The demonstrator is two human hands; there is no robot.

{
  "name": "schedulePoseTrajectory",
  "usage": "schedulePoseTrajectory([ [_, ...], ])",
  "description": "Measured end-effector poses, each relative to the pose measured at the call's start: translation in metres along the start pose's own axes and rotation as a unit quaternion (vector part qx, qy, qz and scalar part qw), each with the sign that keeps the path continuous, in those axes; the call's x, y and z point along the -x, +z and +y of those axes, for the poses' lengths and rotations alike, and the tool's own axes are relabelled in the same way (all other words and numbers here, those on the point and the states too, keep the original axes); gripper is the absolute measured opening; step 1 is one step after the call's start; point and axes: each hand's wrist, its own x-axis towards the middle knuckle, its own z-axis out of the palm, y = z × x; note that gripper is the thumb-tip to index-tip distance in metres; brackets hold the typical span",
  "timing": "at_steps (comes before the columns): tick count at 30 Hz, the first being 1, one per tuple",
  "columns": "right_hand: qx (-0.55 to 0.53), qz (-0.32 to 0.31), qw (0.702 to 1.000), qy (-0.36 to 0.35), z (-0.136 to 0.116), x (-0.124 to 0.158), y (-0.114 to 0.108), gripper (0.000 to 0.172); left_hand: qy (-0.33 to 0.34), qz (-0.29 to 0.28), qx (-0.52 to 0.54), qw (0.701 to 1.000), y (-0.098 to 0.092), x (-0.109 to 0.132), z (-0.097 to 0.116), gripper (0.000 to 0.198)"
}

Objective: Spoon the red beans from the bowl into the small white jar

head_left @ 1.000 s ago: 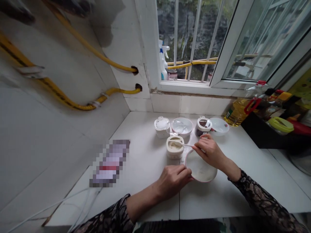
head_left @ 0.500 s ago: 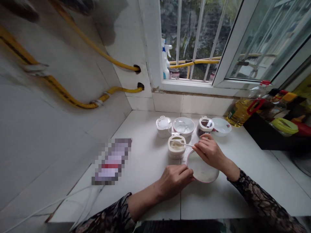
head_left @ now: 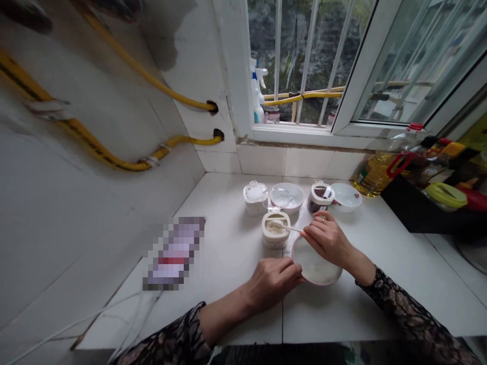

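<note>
My right hand (head_left: 327,239) pinches the thin handle of a small white spoon (head_left: 291,229). The spoon's bowl lies inside an open cream seasoning jar (head_left: 276,241) with pale powder in it, its clear lid (head_left: 279,198) flipped up at the back. My left hand (head_left: 274,281) closes on the near left rim of a white bowl (head_left: 323,276) with a pink edge. Something whitish covers the inside of that bowl, partly hidden under my right hand. Behind stand a jar of white grains (head_left: 255,198) and a jar of dark reddish pieces (head_left: 318,198).
Two more bowls, one plain white (head_left: 297,195) and one flowered (head_left: 348,198), stand at the back. An oil bottle (head_left: 371,177) and a black rack (head_left: 407,205) of condiments fill the right side. A blurred-out flat object (head_left: 177,253) lies left, with a cable (head_left: 85,317) near it.
The spoon's bowl now carries a clearer mound of pale powder in the jar. Both hands have hardly moved, and the view has shifted very slightly.
</note>
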Motion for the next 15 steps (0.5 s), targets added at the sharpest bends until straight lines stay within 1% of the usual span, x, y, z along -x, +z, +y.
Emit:
schedulePoseTrajectory([
  [2,-0.011,-0.001,1.000,0.001,0.000,0.000,-0.001,0.025,-0.002,-0.003,0.000,1.000,0.000,0.000,0.000,0.031],
  [4,-0.038,0.012,0.999,0.015,0.001,-0.001,-0.005,0.023,-0.003,-0.003,0.002,1.000,-0.001,0.000,0.000,0.030],
  [6,-0.078,0.027,0.996,0.045,0.003,0.000,-0.014,0.020,-0.004,-0.004,0.007,1.000,-0.001,0.000,0.000,0.030],
  [8,-0.127,0.021,0.988,0.081,0.006,0.002,-0.026,0.022,-0.004,-0.001,0.013,1.000,-0.001,0.000,0.000,0.030],
  [11,-0.182,-0.039,0.972,0.140,0.012,0.008,-0.047,0.028,-0.002,0.002,0.017,1.000,-0.001,0.000,0.000,0.028],
  [13,-0.184,-0.095,0.963,0.173,0.016,0.011,-0.058,0.031,-0.002,-0.001,0.023,1.000,-0.002,0.000,0.000,0.026],
  [15,-0.168,-0.151,0.957,0.183,0.019,0.013,-0.062,0.033,-0.002,-0.007,0.027,1.000,-0.003,-0.001,0.000,0.025],
])
